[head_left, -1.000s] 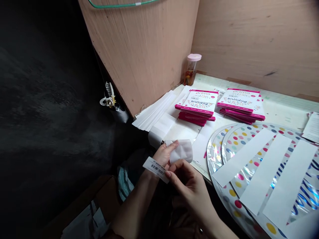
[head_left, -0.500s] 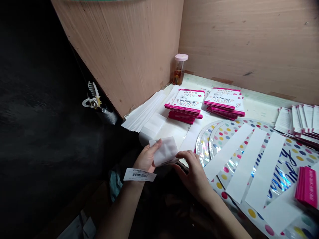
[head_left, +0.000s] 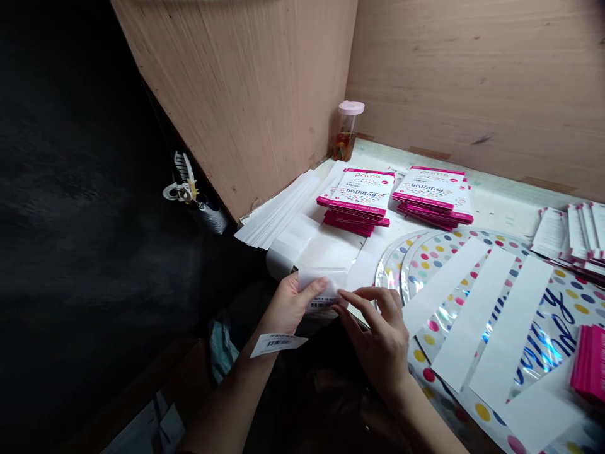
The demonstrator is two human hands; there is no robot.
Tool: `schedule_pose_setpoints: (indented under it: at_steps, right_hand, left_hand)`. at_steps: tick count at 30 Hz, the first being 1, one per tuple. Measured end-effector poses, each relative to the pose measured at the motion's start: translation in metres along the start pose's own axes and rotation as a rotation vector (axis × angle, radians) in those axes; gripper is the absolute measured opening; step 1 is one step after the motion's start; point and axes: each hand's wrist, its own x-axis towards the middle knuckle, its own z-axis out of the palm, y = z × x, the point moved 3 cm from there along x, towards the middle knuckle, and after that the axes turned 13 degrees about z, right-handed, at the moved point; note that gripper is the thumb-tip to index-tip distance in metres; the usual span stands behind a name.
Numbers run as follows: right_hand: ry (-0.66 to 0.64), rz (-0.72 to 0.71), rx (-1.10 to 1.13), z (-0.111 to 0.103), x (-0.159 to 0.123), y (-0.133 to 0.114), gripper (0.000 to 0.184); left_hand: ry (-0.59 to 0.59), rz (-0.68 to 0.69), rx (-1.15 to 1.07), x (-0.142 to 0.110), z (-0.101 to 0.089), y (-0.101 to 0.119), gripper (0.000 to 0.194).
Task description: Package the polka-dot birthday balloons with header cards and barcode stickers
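My left hand (head_left: 289, 308) pinches a piece of white, translucent label sheet (head_left: 326, 277) between thumb and fingers. A printed barcode shows along the sheet's lower part. At its lower right edge, the thumb and forefinger of my right hand (head_left: 384, 337) close together on the barcode label. Stuck across my left wrist is another white barcode label (head_left: 278, 343). Just beyond my hands, a white paper strip (head_left: 295, 236) curls over the table edge. To the right lie round foil balloons (head_left: 558, 328) with coloured dots and blue lettering, topped by several white strips (head_left: 508, 315).
Two stacks of pink-and-white birthday packets (head_left: 363, 192) (head_left: 430, 189) stand at the back. White paper strips (head_left: 278, 208) fan out by the wooden side panel (head_left: 246, 94). A lidded jar (head_left: 347, 132) sits in the corner. Pink packets (head_left: 588, 366) lie at right, and a holder (head_left: 210, 217) hangs left.
The label sheet has turned so that its barcode faces me. My right thumb and forefinger have come together at its edge. The view has shifted slightly.
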Motion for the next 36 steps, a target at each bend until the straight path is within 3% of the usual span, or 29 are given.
schedule_pose_setpoints:
  at_steps: [10, 16, 18, 20, 22, 24, 26, 28, 32, 34, 36]
  right_hand:
    - [0.026, -0.053, -0.038, 0.005, -0.007, -0.004, 0.019]
    - [-0.067, -0.006, 0.047, -0.016, -0.013, -0.028, 0.02]
    - [-0.135, 0.085, 0.179, -0.024, -0.018, -0.038, 0.018]
    - [-0.334, 0.257, 0.389, -0.017, -0.025, -0.045, 0.016]
    - [-0.572, 0.48, 0.584, 0.005, -0.035, -0.05, 0.024]
    - [-0.665, 0.661, 0.673, 0.032, -0.043, -0.051, 0.033]
    - [-0.605, 0.677, 0.62, 0.052, -0.048, -0.05, 0.036]
    - [-0.51, 0.521, 0.442, 0.059, -0.049, -0.046, 0.035]
    - [-0.228, 0.169, 0.127, 0.036, -0.04, -0.028, 0.032]
    - [-0.093, 0.144, 0.092, 0.022, -0.028, -0.012, 0.032]
    - [-0.109, 0.182, 0.106, 0.017, -0.015, 0.004, 0.024]
  left_hand:
    - [0.052, 0.066, 0.015, -0.002, 0.004, -0.003, 0.027]
    - [0.088, -0.066, -0.075, 0.012, -0.002, -0.001, 0.032]
    - [0.143, -0.12, -0.147, 0.021, -0.007, -0.001, 0.03]
    - [0.204, -0.137, -0.199, 0.03, -0.011, -0.001, 0.027]
    - [0.256, -0.118, -0.206, 0.034, -0.011, -0.001, 0.026]
    - [0.28, -0.089, -0.181, 0.035, -0.008, 0.0, 0.028]
    - [0.289, -0.064, -0.155, 0.034, -0.004, 0.001, 0.03]
    - [0.288, -0.046, -0.147, 0.031, -0.001, 0.001, 0.03]
    - [0.275, -0.038, -0.16, 0.029, -0.002, 0.003, 0.032]
    - [0.25, -0.062, -0.16, 0.028, -0.003, 0.005, 0.035]
    - [0.214, -0.077, -0.15, 0.026, -0.005, 0.008, 0.038]
